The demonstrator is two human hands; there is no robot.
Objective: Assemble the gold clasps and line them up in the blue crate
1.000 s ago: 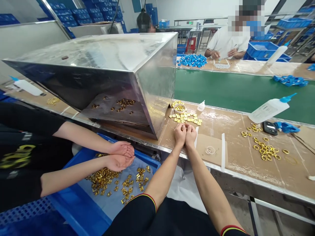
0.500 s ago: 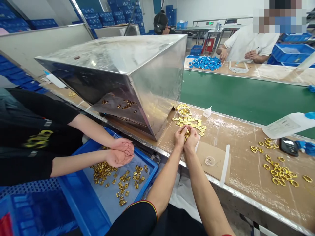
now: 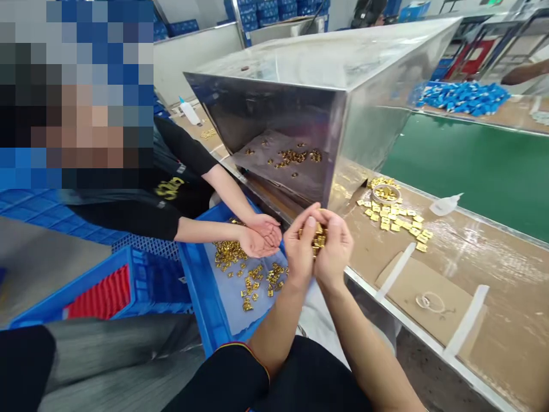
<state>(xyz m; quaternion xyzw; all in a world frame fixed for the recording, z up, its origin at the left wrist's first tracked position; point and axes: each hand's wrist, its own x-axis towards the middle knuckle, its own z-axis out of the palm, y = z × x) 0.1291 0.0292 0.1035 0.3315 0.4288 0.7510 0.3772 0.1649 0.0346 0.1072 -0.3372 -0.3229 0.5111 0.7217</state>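
My left hand [image 3: 301, 243] and my right hand [image 3: 335, 246] are cupped together around a heap of small gold metal pieces [image 3: 318, 239]. The hands are raised in front of the lower corner of the steel hood, near the bench edge. To their left, a co-worker's open palms [image 3: 262, 237] are held side by side, facing up, with nothing in them. Below those palms, more gold pieces [image 3: 229, 253] lie on a pale sheet inside a blue tray [image 3: 195, 292]. Other square gold pieces [image 3: 394, 220] are spread on the bench to my right.
The steel hood [image 3: 373, 109] stands on the bench, with gold pieces on the sheet inside it. A round dish [image 3: 386, 193], a small white squeeze bottle [image 3: 446, 205] and taped cardboard [image 3: 424, 286] are on the bench. A green belt [image 3: 472, 160] runs behind. A blue crate [image 3: 148, 280] stands at left.
My cupped hands have moved left with the gold pieces, away from the bench and towards the co-worker's palms. The view has turned left. The co-worker's palms stay open over the tray.
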